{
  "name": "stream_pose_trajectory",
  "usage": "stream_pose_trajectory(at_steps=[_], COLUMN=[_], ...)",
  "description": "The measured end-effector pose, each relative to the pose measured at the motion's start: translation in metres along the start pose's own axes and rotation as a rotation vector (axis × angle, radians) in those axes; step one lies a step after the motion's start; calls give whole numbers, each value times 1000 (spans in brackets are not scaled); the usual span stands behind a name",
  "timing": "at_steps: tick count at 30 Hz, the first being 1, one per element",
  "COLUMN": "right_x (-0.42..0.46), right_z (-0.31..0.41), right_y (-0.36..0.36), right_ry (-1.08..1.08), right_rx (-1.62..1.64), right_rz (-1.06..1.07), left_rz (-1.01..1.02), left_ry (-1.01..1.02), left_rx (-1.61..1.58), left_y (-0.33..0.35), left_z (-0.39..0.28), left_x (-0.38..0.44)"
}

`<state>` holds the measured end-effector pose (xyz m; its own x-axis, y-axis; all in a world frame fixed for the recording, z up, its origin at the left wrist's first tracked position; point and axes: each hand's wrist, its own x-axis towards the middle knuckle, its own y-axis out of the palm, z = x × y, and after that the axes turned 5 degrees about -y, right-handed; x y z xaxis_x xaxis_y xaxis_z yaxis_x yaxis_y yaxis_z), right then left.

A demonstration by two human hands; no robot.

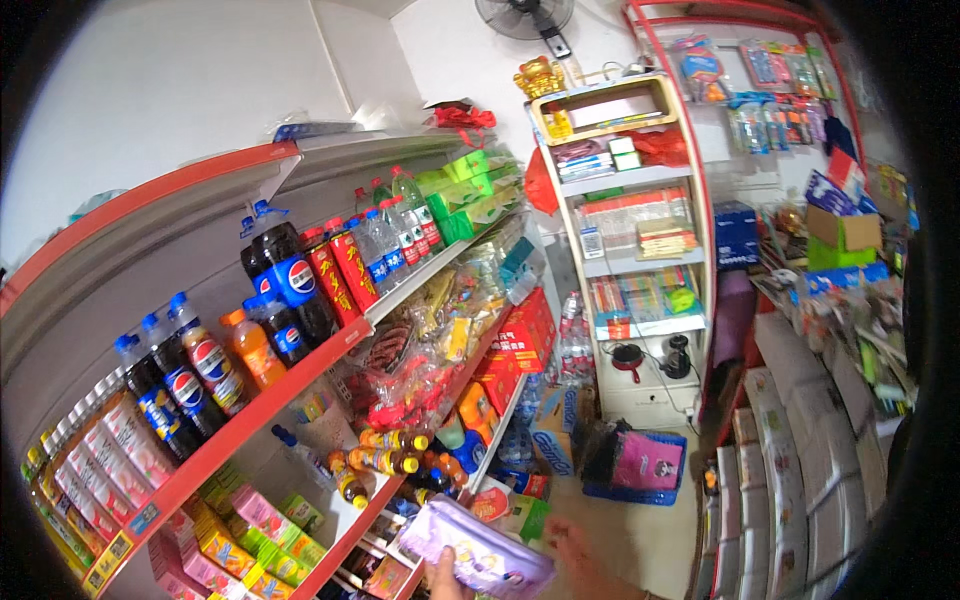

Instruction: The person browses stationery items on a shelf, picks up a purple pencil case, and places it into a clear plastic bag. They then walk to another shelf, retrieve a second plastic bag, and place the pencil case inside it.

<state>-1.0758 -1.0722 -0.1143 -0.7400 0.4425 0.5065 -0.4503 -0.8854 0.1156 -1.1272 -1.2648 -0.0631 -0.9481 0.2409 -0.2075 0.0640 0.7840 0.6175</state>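
Observation:
My left hand (445, 577) grips a lilac zip pouch (480, 541) printed with cartoon figures, low in the head view. Its thumb lies across the pouch's near side; the other fingers are hidden beneath. Just beyond the pouch's right end is my right hand (576, 553), blurred and apart from it as far as I can see. Whether its fingers are spread or closed is unclear. Behind the pouch, small bottles with yellow caps (384, 459) lie on a shelf with a red edge (352, 529).
Drink bottles (191, 375) and cartons (112, 457) fill the shelving on the left. Ahead stands a white shelf unit (645, 375) with books. A blue basket (634, 491) holding a pink package sits on the floor. More shelving (787, 450) runs along the right.

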Motion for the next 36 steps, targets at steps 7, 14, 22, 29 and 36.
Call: stream_pose_trajectory(at_steps=[7, 14, 22, 29, 36], right_x=[284, 520, 812, 999, 1025], right_z=[35, 74, 118, 162, 186], right_y=[-60, -72, -74, 19, 150], right_ry=[-124, -787, -1524, -905, -1189], right_rx=[-258, -950, -1308, 229, -66], right_rz=[502, 754, 258, 261, 219], left_rz=[-183, -223, 52, -107, -110], left_ry=[140, 418, 647, 680, 910], left_rx=[203, 456, 718, 881, 1015], left_y=[27, 105, 187, 269, 307], left_z=[-14, -22, -114, -174, -247], left_x=[111, 251, 366, 412, 475])
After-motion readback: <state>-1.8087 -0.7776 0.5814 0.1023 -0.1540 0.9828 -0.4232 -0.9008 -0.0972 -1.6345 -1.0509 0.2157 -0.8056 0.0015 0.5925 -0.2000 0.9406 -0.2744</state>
